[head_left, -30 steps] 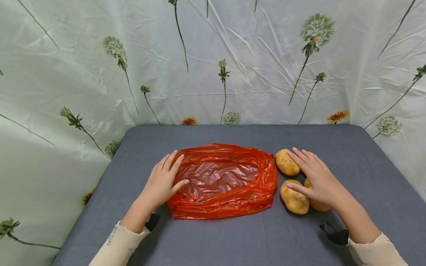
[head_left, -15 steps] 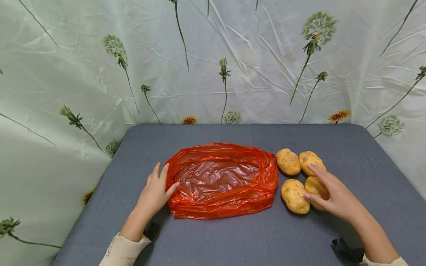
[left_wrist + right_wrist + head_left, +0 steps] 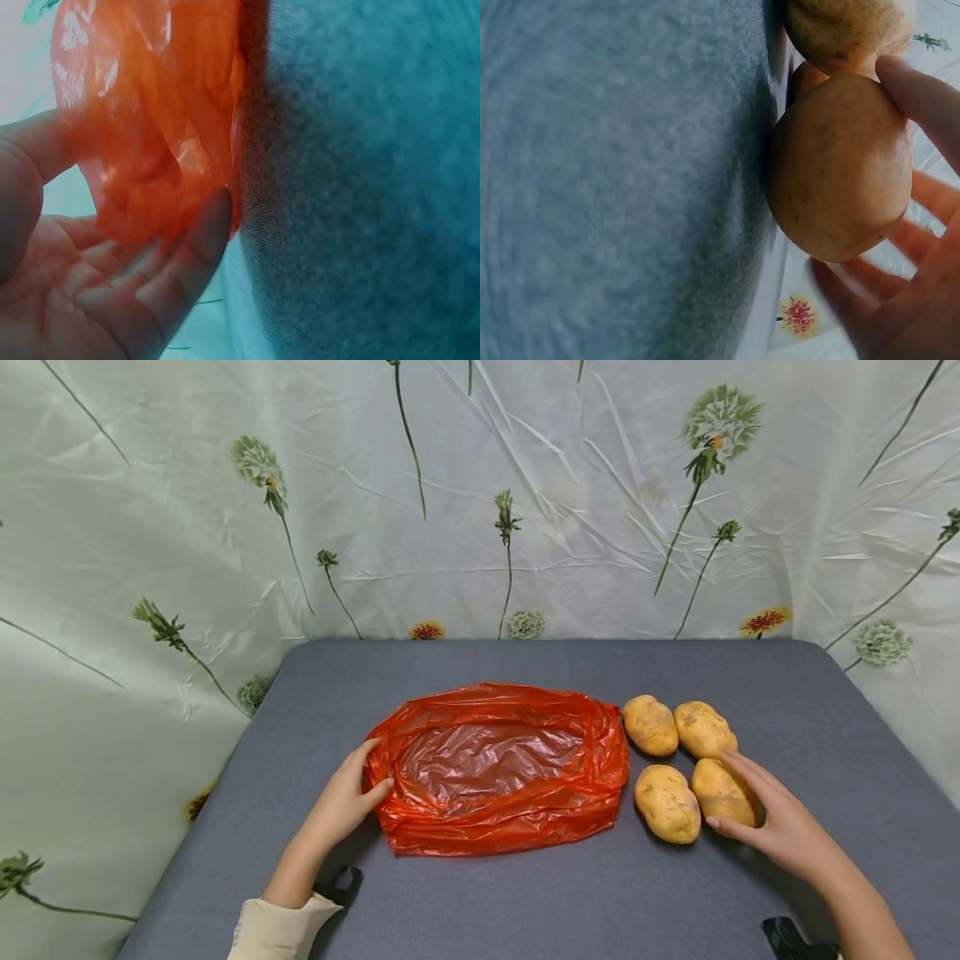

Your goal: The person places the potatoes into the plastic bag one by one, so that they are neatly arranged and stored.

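A red plastic bag point(image 3: 487, 752), its mouth spread wide and its rim folded down, lies on the grey table. My left hand point(image 3: 341, 802) is at its left end, thumb and fingers curved around the film; the left wrist view shows the bag point(image 3: 157, 112) between them. To the right of the bag several potatoes sit in a cluster. Around the nearest right potato point(image 3: 723, 793) curve the thumb and fingers of my right hand point(image 3: 787, 831). In the right wrist view, this potato point(image 3: 840, 169) lies within the hand, the thumb on its upper side and other fingers along its far side.
Another potato point(image 3: 666, 804) lies just left of the one at my right hand, with a back left potato point(image 3: 650, 725) and a back right potato point(image 3: 705, 729) beyond. A pale curtain point(image 3: 450, 527) with printed flowers hangs behind the grey table point(image 3: 525, 910).
My left hand has drawn back left to the bag's edge and its fingers have bent in. My right hand has moved right and nearer, from over the potatoes to around the nearest right one.
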A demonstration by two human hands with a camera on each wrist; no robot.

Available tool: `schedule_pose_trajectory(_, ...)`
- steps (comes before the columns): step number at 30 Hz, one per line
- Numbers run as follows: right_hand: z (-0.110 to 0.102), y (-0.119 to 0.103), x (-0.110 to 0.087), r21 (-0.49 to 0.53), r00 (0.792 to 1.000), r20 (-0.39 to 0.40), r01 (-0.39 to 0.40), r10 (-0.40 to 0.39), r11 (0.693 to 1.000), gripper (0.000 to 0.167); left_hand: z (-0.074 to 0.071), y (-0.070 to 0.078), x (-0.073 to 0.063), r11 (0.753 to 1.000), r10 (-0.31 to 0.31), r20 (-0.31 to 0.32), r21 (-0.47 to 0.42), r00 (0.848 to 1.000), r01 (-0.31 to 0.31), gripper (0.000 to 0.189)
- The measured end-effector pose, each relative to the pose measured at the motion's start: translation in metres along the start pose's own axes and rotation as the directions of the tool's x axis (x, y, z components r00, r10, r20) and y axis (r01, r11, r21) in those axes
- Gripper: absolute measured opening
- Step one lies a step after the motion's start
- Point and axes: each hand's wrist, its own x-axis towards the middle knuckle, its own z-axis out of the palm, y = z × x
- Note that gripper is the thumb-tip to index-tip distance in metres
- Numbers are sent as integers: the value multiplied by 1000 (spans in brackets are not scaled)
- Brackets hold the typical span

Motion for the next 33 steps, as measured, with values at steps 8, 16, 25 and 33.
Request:
schedule_pose_trajectory(8, -4, -2, 2, -50, 995, -14, -98, 97, 994, 82, -1, -5, -1, 990, 5, 7, -143, 1000, -4, 61)
schedule_pose_trajectory(16, -11, -15, 11, -20, 995, -76, -70, 69, 997, 82, -2, -5, 0, 986, -3, 24, -168, 1000, 7, 62)
schedule_pose_trajectory(25, -4, -45, 38, 29, 988, -139, 69, -64, 997, 81, -2, -7, -1, 985, 4, 20, -172, 1000, 0, 62)
schedule_pose_trajectory(33, 18, -73, 71, 69, 983, -76, 174, -168, 982, 82, -3, -6, -3, 979, 1, 28, -206, 1000, 5, 62)
